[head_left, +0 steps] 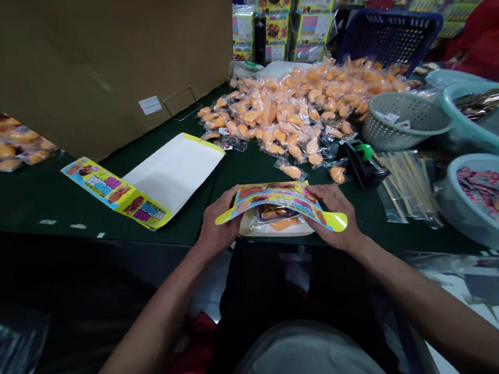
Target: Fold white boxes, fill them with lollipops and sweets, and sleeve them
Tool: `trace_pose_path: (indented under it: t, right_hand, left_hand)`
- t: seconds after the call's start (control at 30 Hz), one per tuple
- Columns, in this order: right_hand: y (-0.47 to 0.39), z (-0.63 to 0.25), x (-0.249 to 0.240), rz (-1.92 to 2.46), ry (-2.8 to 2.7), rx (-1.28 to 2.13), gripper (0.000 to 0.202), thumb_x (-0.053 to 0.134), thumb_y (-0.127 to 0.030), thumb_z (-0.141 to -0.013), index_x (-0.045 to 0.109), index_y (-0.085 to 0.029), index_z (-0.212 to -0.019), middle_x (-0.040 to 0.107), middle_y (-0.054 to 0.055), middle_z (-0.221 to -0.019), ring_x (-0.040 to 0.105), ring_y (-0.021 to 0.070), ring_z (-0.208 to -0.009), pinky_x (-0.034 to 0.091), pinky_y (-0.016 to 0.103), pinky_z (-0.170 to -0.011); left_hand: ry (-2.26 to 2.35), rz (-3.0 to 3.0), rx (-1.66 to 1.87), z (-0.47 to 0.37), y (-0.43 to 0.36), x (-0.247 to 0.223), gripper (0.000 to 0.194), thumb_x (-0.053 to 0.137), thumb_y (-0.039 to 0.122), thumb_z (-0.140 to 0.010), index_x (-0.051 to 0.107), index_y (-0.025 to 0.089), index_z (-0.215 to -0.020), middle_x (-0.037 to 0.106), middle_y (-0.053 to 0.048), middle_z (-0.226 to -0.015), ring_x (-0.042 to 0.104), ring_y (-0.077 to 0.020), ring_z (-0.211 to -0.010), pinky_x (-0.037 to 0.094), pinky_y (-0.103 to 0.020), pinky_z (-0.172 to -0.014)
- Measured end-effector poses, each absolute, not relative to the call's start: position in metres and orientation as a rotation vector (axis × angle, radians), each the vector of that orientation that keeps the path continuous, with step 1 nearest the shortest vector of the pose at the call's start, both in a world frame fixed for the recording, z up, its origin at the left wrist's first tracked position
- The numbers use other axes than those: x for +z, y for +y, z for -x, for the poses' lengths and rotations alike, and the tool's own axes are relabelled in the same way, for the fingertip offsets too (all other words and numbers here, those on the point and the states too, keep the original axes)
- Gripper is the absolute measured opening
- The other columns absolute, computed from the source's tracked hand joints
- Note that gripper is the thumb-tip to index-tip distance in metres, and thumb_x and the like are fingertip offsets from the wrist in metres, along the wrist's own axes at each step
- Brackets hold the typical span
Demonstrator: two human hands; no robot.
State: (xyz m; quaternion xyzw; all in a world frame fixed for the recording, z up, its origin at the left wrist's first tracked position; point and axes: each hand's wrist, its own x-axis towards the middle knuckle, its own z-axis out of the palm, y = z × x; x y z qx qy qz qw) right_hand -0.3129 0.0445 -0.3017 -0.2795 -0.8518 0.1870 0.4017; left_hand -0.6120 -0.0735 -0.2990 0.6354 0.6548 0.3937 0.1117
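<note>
At the table's front edge I hold a printed cardboard package (273, 198), its bright yellow-edged flap bowed upward over a white base. My left hand (221, 221) is wrapped round its left side, and my right hand (334, 210) grips the right side. Under the flap a small clear tray with dark contents (276, 211) and an orange wrapped piece (285, 224) show in part. Left of my hands, a second card (175, 171) lies unfolded, white side up, its printed strip toward me.
Wrapped orange pieces (285, 108) lie heaped behind my hands. To the right are a tape dispenser (359, 165), bagged wooden sticks (406, 184), a grey basket (404, 118) and a pale tub (448, 194). A large cardboard box (95, 60) stands at the back left. Another person's red sleeve (491, 33) shows at right.
</note>
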Motion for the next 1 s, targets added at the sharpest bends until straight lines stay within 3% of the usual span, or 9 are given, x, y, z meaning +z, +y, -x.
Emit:
trace_pose_path:
  t: [0.13,0.23,0.33,0.47,0.63,0.7,0.8,0.9,1.0]
  right_hand:
    - [0.043,0.298,-0.306,0.625,-2.294,0.524,0.074,0.076,-0.040,-0.092,0.048,-0.024,-0.158,0.054,0.017,-0.149,0.053,0.0331,-0.139,0.050,0.055,-0.116]
    - [0.049,0.286,-0.307,0.546,-2.451,0.539,0.089,0.078,-0.046,-0.091,0.035,-0.027,-0.167,0.043,0.017,-0.161,0.044,0.0353,-0.149,0.044,0.059,-0.121]
    - [0.059,0.272,-0.303,0.480,-2.630,0.615,0.098,0.078,-0.049,-0.092,0.024,-0.030,-0.172,0.026,0.016,-0.173,0.031,0.0366,-0.158,0.037,0.061,-0.126]
    - [0.079,0.256,-0.283,0.444,-2.775,0.898,0.086,0.065,-0.037,-0.101,0.020,-0.034,-0.173,0.013,0.009,-0.179,0.019,0.0335,-0.164,0.027,0.062,-0.131]
    - [0.088,0.267,-0.265,0.534,-2.590,1.218,0.046,0.055,-0.039,-0.108,0.059,-0.034,-0.154,0.037,0.004,-0.171,0.030,0.0299,-0.161,0.036,0.059,-0.127]
    - [0.079,0.283,-0.269,0.673,-2.401,1.249,0.034,0.056,-0.047,-0.108,0.074,-0.029,-0.131,0.053,0.007,-0.158,0.048,0.0297,-0.149,0.049,0.054,-0.117]
    - [0.060,0.311,-0.286,0.914,-2.183,1.013,0.030,0.065,-0.052,-0.102,0.071,-0.023,-0.108,0.066,0.009,-0.133,0.069,0.0267,-0.114,0.060,0.047,-0.097]
    - [0.045,0.328,-0.297,1.061,-2.182,0.719,0.032,0.063,-0.044,-0.102,0.066,-0.025,-0.128,0.064,0.011,-0.130,0.067,0.0280,-0.114,0.059,0.049,-0.098]
    - [0.040,0.333,-0.295,1.015,-2.344,0.534,0.058,0.053,-0.031,-0.105,0.043,-0.030,-0.162,0.046,0.015,-0.159,0.053,0.0344,-0.141,0.053,0.059,-0.109]
  left_hand:
    - [1.695,-1.853,0.893,0.633,-0.082,-0.279,0.081,0.060,0.059,-0.098,0.040,0.018,-0.165,0.051,-0.015,-0.163,0.056,-0.0340,-0.144,0.045,-0.046,-0.120]
    - [1.550,-1.759,0.694,0.654,-0.081,-0.265,0.077,0.056,0.050,-0.100,0.034,0.025,-0.169,0.064,-0.010,-0.148,0.068,-0.0285,-0.124,0.055,-0.040,-0.106]
    - [1.537,-1.783,0.677,0.669,-0.074,-0.258,0.061,0.051,0.044,-0.099,0.055,0.026,-0.157,0.072,-0.007,-0.126,0.069,-0.0243,-0.108,0.056,-0.038,-0.100]
    - [1.656,-1.837,0.760,0.659,-0.062,-0.248,0.051,0.040,0.056,-0.105,0.074,0.025,-0.126,0.069,-0.009,-0.128,0.065,-0.0251,-0.116,0.052,-0.041,-0.108]
    - [2.012,-1.956,0.467,0.612,-0.051,-0.237,0.062,0.044,0.079,-0.096,0.065,0.020,-0.104,0.066,-0.014,-0.116,0.066,-0.0340,-0.108,0.054,-0.050,-0.097]
    - [2.107,-1.916,0.374,0.596,-0.051,-0.239,0.066,0.052,0.080,-0.091,0.060,0.018,-0.111,0.063,-0.017,-0.120,0.068,-0.0357,-0.102,0.057,-0.050,-0.087]
    - [2.133,-1.848,0.402,0.585,-0.054,-0.248,0.062,0.055,0.066,-0.096,0.052,0.014,-0.130,0.055,-0.023,-0.139,0.069,-0.0368,-0.109,0.058,-0.048,-0.086]
    - [2.134,-1.796,0.440,0.583,-0.059,-0.258,0.059,0.053,0.051,-0.101,0.046,0.012,-0.146,0.044,-0.027,-0.157,0.065,-0.0382,-0.126,0.058,-0.049,-0.093]
    - [2.175,-1.959,0.409,0.581,-0.059,-0.266,0.055,0.056,0.040,-0.103,0.048,0.024,-0.156,0.026,-0.020,-0.174,0.041,-0.0442,-0.153,0.051,-0.059,-0.108]
